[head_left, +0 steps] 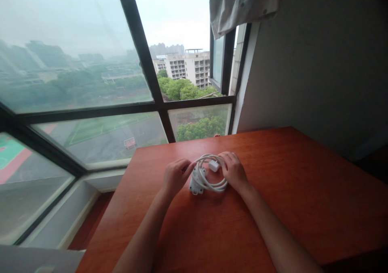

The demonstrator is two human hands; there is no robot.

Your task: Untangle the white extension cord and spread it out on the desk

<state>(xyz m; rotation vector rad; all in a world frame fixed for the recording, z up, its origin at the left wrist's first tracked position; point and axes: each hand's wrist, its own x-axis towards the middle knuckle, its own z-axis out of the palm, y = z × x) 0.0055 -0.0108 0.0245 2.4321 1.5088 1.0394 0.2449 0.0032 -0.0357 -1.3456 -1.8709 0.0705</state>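
Big dark-framed windows overlook pale buildings and green trees, with a gray curtain hanging up top. Right by the glass I've got a reddish-brown wooden table, and on it a coiled white cable between my hands, partly over a white plastic block. White plug sits within the loops. My left hand has thumb and fingers bunched at the coil's left edge; my right hand curls loosely at its upper right. Can't tell if either's actually pinching it, tbh.
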